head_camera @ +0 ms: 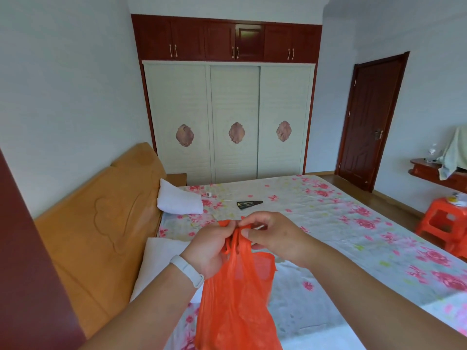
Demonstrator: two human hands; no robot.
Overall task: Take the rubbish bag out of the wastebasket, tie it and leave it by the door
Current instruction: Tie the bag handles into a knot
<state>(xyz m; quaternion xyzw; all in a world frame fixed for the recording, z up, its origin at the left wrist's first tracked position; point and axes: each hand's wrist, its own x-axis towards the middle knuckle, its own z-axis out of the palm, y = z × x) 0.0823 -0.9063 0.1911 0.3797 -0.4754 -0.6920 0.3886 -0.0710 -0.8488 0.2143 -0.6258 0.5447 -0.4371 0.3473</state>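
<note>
An orange plastic rubbish bag (235, 304) hangs in front of me over the bed, its body reaching below the frame's bottom edge. My left hand (209, 248), with a white band on the wrist, grips the bag's gathered handles at the top. My right hand (273, 236) pinches the same handles from the right, fingertips meeting those of the left hand. The dark brown door (366, 122) stands closed at the far right of the room. No wastebasket is in view.
A bed (341, 223) with a flowered sheet, two white pillows (179, 200) and a dark flat object (249, 204) fills the middle. An orange headboard (101, 223) is at left. A wardrobe (232, 117) stands behind. Orange plastic stools (444, 223) and a wall shelf (434, 170) are at right.
</note>
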